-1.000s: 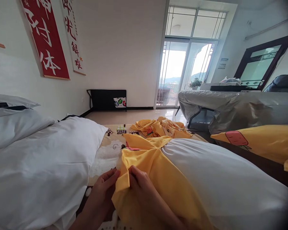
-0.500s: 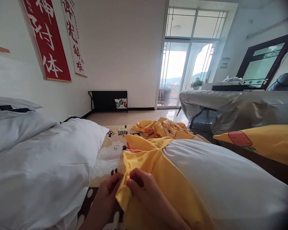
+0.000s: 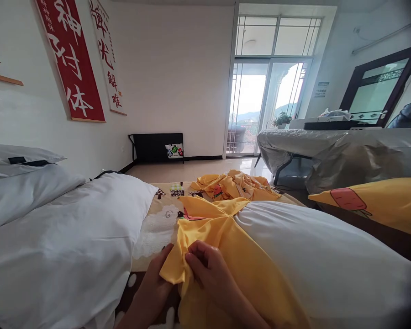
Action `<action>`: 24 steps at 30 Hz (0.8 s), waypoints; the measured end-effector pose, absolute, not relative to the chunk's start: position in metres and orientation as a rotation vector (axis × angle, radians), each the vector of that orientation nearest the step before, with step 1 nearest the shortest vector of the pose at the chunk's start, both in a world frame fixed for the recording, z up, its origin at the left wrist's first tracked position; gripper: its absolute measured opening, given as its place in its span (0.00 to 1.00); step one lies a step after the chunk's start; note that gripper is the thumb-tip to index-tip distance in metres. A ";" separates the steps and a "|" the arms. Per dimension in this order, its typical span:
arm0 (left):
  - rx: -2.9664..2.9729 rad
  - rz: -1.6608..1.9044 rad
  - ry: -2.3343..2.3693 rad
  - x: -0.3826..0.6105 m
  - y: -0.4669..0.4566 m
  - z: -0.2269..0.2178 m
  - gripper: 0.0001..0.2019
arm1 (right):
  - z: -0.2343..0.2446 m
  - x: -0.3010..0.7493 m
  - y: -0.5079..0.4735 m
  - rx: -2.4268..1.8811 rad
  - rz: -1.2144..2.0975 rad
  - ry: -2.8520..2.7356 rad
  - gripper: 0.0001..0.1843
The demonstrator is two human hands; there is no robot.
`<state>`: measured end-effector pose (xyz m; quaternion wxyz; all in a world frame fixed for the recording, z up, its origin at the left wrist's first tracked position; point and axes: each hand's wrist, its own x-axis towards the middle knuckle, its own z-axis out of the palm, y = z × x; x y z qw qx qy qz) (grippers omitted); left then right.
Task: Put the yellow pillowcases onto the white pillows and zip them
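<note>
Beige-and-brown patterned cloth (image 3: 150,240) lay beneath; on it, a wrinkled yellow fabric cover (image 3: 239,256) wrapped one end of a plump white pillow (image 3: 315,251), cut off below! Right hand (image 3: 216,273) pinched the cover; left hand (image 3: 153,284) hid its fingertips behind it, grip unclear.

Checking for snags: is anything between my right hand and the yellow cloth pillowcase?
Nothing visible is: your right hand pinches the yellow cloth pillowcase directly. The plump white fabric pillow lies farther right.
</note>
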<state>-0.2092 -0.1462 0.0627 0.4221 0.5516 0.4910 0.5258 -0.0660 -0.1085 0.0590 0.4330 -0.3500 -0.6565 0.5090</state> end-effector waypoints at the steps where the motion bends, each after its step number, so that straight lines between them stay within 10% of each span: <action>1: 1.347 1.356 1.238 -0.208 -0.146 0.064 0.10 | 0.059 -0.066 -0.109 -0.888 1.238 -1.651 0.19; 24: 0.918 1.240 1.096 -0.235 -0.136 0.075 0.15 | 0.051 -0.070 -0.119 -0.696 0.769 -2.036 0.12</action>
